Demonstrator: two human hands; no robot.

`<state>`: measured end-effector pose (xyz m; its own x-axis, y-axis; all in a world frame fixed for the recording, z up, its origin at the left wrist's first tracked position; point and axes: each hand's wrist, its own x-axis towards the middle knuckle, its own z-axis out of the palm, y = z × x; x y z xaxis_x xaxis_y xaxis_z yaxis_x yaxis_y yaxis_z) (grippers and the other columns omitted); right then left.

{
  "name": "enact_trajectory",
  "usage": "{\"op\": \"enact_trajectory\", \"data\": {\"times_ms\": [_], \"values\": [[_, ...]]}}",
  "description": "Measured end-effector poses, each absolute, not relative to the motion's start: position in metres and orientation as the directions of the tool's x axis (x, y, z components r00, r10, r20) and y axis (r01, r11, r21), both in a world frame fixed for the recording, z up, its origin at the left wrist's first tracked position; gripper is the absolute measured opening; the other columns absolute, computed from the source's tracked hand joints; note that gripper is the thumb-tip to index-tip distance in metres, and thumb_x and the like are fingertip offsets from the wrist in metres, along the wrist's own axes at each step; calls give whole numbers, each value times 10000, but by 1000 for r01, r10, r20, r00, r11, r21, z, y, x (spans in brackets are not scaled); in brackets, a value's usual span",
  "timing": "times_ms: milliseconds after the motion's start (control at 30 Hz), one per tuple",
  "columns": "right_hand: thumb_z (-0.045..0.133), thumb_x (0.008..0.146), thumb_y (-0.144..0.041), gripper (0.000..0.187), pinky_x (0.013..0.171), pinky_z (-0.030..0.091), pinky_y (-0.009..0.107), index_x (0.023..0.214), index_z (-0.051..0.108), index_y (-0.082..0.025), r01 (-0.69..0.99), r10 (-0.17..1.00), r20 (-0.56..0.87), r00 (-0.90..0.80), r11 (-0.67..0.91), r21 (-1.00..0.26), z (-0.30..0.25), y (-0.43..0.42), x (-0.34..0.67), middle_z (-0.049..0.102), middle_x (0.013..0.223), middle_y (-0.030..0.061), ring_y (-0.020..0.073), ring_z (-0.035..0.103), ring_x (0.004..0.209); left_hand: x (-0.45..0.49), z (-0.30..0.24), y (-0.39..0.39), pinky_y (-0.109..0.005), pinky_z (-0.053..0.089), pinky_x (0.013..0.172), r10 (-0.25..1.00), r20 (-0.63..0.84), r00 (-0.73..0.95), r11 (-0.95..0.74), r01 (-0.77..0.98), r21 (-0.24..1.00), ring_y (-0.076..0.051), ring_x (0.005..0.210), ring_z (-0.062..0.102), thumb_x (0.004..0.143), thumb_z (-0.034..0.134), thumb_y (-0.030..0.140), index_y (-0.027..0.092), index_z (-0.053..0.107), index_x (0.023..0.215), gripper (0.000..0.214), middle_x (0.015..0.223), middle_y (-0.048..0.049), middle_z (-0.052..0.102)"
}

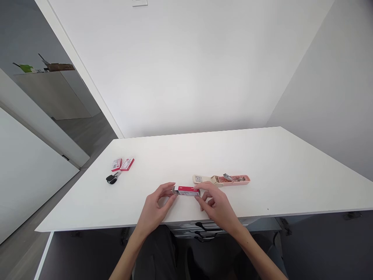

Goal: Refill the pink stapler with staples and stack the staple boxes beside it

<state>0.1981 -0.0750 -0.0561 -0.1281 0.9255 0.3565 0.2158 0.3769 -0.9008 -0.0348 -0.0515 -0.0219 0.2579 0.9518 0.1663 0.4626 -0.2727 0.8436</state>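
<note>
A small red-and-white cardboard box (188, 190) is held near the table's front edge, its left end apparently open. My right hand (215, 204) grips the right end between thumb and fingertips. At the left end, my left hand (159, 204) has its thumb and forefinger closed about the flap. Just behind my right hand lies a long pink case (244, 180) with its cream lid (201, 179) folded out to the left. Metal pieces (227, 177) rest in the case; their kind is too small to tell.
On the white table (163, 155), two more red-and-white boxes (117, 164) (127, 164) lie at the left. A black-headed key (112, 178) is in front of them. A white wall (186, 77) rises behind the table. Drawers with black handles (205, 227) sit below its front edge.
</note>
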Motion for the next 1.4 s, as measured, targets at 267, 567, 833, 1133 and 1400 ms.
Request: {"op": "enact_trajectory", "data": {"times_ms": [267, 567, 833, 1133, 1400], "values": [[484, 1036, -252, 169, 490, 471, 235, 996, 648, -252, 290, 878, 449, -166, 479, -829, -61, -75, 199, 592, 1109, 63, 96, 553, 628, -33, -23, -51, -370, 565, 997, 937, 176, 302, -319, 533, 784, -208, 1073, 704, 980, 583, 382, 316, 705, 1213, 271, 1228, -2, 744], [436, 1026, -182, 271, 573, 436, 288, 944, 683, -259, 429, 851, 480, -212, 522, -737, -61, -77, 199, 640, 1140, 74, 125, 546, 638, -34, -28, -50, -413, 542, 1075, 930, 205, 305, -344, 525, 779, -233, 1191, 686, 978, 555, 351, 284, 718, 1183, 270, 1270, -12, 739], [450, 1003, -118, 303, 605, 424, 292, 926, 706, -262, 495, 817, 531, -225, 565, -660, -65, -78, 199, 683, 1171, 59, 129, 580, 649, -32, -28, -50, -409, 560, 1055, 927, 225, 302, -359, 527, 770, -234, 1183, 698, 974, 543, 340, 266, 716, 1137, 249, 1250, -24, 750], [457, 1013, -135, 320, 610, 472, 293, 926, 736, -264, 448, 812, 566, -140, 562, -695, -65, -78, 199, 713, 1193, 59, 144, 658, 724, -32, -28, -51, -385, 551, 1055, 923, 220, 315, -363, 530, 766, -220, 1194, 689, 993, 530, 333, 275, 707, 1184, 267, 1258, -14, 745], [466, 1013, -170, 319, 571, 500, 305, 991, 761, -289, 375, 840, 530, -120, 532, -759, -61, -78, 199, 714, 1221, 61, 151, 658, 706, -33, -29, -49, -385, 563, 1018, 924, 211, 319, -361, 546, 756, -230, 1149, 705, 1000, 533, 370, 286, 706, 1210, 285, 1246, -26, 749]]}}
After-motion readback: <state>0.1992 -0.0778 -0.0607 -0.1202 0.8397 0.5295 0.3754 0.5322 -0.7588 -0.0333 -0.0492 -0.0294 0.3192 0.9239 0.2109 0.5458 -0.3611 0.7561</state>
